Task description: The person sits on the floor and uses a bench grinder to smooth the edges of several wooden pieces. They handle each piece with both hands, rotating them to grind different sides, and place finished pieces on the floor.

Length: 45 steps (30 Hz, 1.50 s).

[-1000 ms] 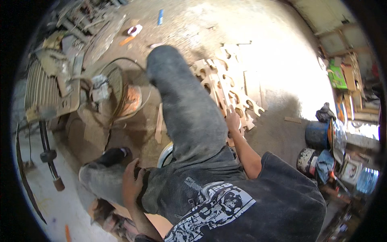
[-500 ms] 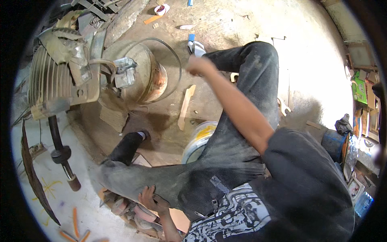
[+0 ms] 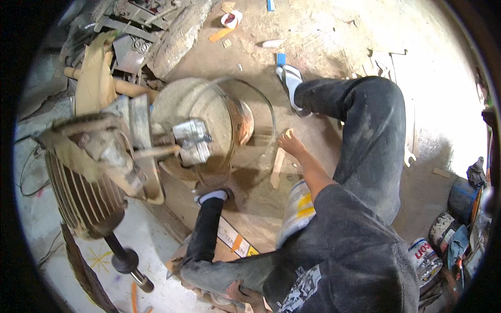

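Observation:
My right hand point(image 3: 293, 144) reaches down to the floor between my legs. Its fingers are closed around the upper end of a flat, pale piece of wood point(image 3: 277, 169) with a shaped outline, which lies on the ground. Low in the picture, my left hand point(image 3: 244, 296) rests against my left thigh, fingers laid along the trouser cloth and nothing visible in it. A round bucket point(image 3: 297, 208) with a yellow-smeared side stands just inside my right thigh, partly covered by my arm.
A dusty ribbed motor point(image 3: 83, 182) with a dark shaft point(image 3: 121, 253) fills the left side. Beyond it stands a large drum-like container point(image 3: 195, 104) with a thin hoop. Tins point(image 3: 425, 261) crowd the right edge. A small white cup point(image 3: 231, 20) sits on the far floor.
My right hand has come down from beside my right foot to the piece of wood. My body leans further forward, and the whole view has shifted. My left hand stays at the thigh.

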### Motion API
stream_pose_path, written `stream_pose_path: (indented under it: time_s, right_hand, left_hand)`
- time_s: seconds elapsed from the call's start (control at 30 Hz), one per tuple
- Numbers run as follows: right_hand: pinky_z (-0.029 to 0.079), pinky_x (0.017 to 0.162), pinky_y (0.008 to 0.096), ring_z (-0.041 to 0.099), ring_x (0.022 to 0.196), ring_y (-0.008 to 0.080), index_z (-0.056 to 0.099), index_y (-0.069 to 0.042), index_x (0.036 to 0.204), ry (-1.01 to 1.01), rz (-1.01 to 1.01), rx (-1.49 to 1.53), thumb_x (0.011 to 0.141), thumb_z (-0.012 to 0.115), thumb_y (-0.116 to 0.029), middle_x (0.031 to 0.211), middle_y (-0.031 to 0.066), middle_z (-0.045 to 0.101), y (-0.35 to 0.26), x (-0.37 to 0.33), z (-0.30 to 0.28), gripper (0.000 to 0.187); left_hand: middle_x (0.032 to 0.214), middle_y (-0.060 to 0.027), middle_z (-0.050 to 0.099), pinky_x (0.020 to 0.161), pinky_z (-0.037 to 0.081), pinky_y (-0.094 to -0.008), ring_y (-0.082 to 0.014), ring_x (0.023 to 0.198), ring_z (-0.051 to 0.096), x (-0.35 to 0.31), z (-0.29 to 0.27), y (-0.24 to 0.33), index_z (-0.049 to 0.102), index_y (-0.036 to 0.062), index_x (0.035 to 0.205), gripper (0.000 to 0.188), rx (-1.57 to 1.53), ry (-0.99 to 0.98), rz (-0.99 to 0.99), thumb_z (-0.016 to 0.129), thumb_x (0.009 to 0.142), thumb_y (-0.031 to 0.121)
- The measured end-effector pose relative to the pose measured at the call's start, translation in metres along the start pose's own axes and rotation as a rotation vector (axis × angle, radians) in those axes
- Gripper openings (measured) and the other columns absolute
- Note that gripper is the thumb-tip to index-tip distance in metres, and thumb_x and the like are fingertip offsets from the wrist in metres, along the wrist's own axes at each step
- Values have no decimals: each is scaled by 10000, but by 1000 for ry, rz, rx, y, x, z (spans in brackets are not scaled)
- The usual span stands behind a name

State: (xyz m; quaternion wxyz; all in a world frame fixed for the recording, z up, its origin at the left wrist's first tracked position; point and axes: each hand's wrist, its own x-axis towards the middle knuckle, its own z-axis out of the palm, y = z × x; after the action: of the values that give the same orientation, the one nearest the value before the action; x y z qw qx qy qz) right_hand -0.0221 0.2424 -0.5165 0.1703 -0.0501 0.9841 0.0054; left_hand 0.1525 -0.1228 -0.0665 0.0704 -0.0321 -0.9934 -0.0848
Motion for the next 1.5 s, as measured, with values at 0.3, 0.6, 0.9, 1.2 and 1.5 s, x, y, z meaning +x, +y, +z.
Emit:
stream_pose_path:
  time_s: [0.3, 0.6, 0.9, 1.2, 1.5]
  right_hand:
    - [442, 884, 418, 574, 977, 224, 564, -72, 1070, 105, -14, 182, 843, 507, -202, 1037, 71, 581, 20, 5, -29, 268]
    - [517, 762, 405, 626, 912, 342, 555, 5, 1045, -346, 150, 770, 636, 703, -133, 967, 225, 633, -39, -30, -109, 457]
    - [514, 699, 391, 652, 824, 304, 621, 13, 899, -563, 165, 599, 689, 555, -136, 882, 200, 657, -14, -56, -181, 266]
    - [417, 437, 336, 541, 479, 199, 609, -22, 650, -754, 165, 669, 665, 567, -101, 575, 95, 582, 3, -111, -250, 91]
    - [363, 445, 216, 491, 530, 78, 522, -40, 935, -283, 111, 1342, 884, 579, -199, 672, 1, 533, -4, -265, -453, 176]
  left_hand:
    - [919, -117, 557, 897, 338, -491, -322, 915, 506, 9, -3, 0, 553, 36, 885, 334, -46, -50, 4, 382, 941, 317]
    - [933, -123, 579, 944, 316, -488, -325, 935, 531, 2, 7, -17, 592, 51, 942, 289, -74, 55, 131, 415, 928, 279]
    - [923, -102, 608, 911, 348, -465, -289, 937, 576, -2, 7, -19, 596, 73, 949, 258, -223, 163, 228, 444, 887, 273]
    - [909, -102, 609, 862, 398, -372, -280, 923, 579, 17, -11, 9, 583, 73, 990, 210, -332, 30, -4, 591, 780, 76]
    - [1147, -146, 545, 932, 425, -325, -235, 1078, 539, 133, -7, 40, 433, -29, 1212, 437, -1586, -316, -358, 614, 869, 174]
